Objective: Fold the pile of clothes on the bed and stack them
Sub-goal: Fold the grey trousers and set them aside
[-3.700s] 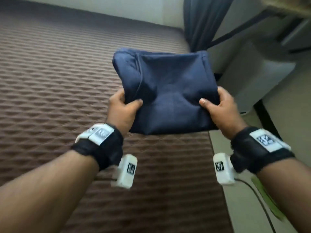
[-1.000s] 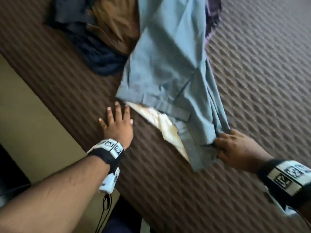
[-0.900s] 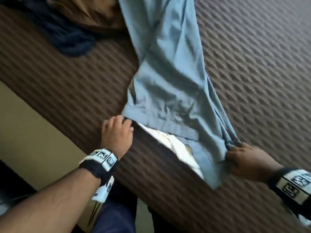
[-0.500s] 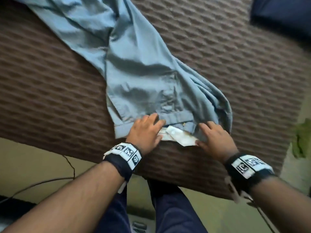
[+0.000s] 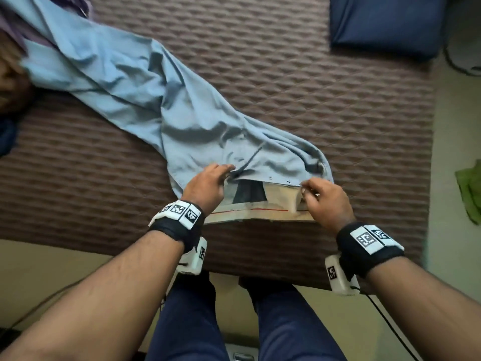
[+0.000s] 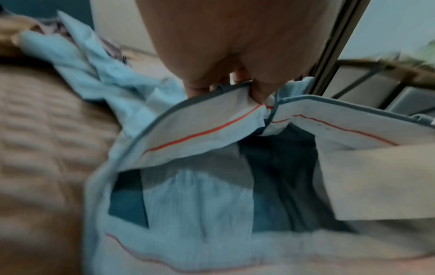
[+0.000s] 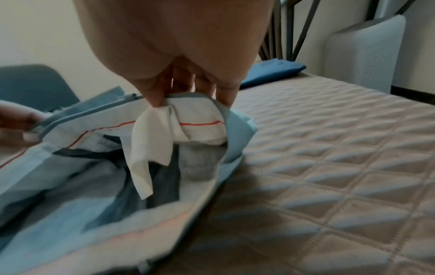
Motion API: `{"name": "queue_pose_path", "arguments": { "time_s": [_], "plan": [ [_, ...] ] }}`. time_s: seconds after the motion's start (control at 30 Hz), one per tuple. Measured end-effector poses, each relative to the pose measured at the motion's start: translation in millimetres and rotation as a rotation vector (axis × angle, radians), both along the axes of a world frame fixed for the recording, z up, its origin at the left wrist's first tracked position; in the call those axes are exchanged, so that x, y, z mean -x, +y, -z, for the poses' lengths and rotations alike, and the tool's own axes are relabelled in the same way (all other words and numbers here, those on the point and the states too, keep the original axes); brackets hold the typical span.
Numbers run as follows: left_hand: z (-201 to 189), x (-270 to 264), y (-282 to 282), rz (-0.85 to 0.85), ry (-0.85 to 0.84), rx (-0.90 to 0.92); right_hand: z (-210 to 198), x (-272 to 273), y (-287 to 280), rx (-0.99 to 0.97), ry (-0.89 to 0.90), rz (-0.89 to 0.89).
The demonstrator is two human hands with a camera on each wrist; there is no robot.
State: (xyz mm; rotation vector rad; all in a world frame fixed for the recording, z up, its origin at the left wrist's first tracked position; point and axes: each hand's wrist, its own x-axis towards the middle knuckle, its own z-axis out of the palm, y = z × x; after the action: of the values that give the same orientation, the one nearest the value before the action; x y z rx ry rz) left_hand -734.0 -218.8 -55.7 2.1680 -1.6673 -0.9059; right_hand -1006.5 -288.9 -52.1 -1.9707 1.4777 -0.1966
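Note:
Light blue trousers [image 5: 145,100] lie stretched across the brown quilted bed [image 5: 325,95], legs running to the upper left, waist at the near edge. My left hand [image 5: 208,185] pinches the upper waistband [image 6: 207,119] on its left side. My right hand [image 5: 322,198] pinches the waistband and a white pocket lining [image 7: 153,145] on the right. Between them the waist gapes and shows the white inner band with a red line [image 5: 260,210]. A folded navy garment [image 5: 382,22] lies at the bed's far right corner.
Unfolded clothes, brown [image 5: 10,82], purple [image 5: 23,35] and dark blue [image 5: 6,136], are heaped at the left edge of the head view. A green cloth [image 5: 471,188] lies on the floor to the right. My legs in navy trousers [image 5: 192,321] stand against the bed's near edge.
Both hands went from lying flat on the waistband to pinching its upper layer and lifting it, which opened the waist. Earlier still, the navy garment was put down and the trousers dragged over.

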Motion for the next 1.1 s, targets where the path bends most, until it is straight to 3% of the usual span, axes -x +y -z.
{"name": "queue_pose_path", "arguments": {
  "time_s": [0.1,0.17,0.23,0.3,0.43,0.57,0.73,0.83,0.93,1.0,1.1],
  "plan": [
    [-60,-5,4,-0.158,0.056,0.246,-47,-11,-1,-0.012,-0.161,0.047],
    [-109,-4,7,-0.247,0.207,0.389,-85,-24,3,0.045,-0.225,0.003],
    [-154,0,13,-0.287,0.382,0.421,-118,-38,12,0.131,-0.303,-0.040],
    [-200,1,20,-0.227,0.507,0.420,-155,-57,22,0.219,-0.389,-0.062],
    [-257,-14,32,-0.061,0.558,0.447,-222,-96,30,0.265,-0.532,-0.026],
    [-287,-39,38,-0.095,0.564,0.565,-274,-125,31,0.205,-0.661,0.022],
    [-315,-70,36,-0.267,0.424,0.689,-324,-168,48,0.171,-0.757,-0.265],
    [-327,-109,33,-0.455,0.415,0.743,-340,-177,38,0.259,-0.776,-0.257],
    [-339,-153,34,-0.518,0.300,0.804,-351,-170,20,0.453,-0.704,-0.170],
    [-347,-180,36,-0.432,0.216,0.841,-360,-168,8,0.610,-0.592,-0.132],
    [-351,-206,38,-0.060,0.132,0.796,-378,-170,-8,0.802,-0.467,-0.099]
  ]
}}
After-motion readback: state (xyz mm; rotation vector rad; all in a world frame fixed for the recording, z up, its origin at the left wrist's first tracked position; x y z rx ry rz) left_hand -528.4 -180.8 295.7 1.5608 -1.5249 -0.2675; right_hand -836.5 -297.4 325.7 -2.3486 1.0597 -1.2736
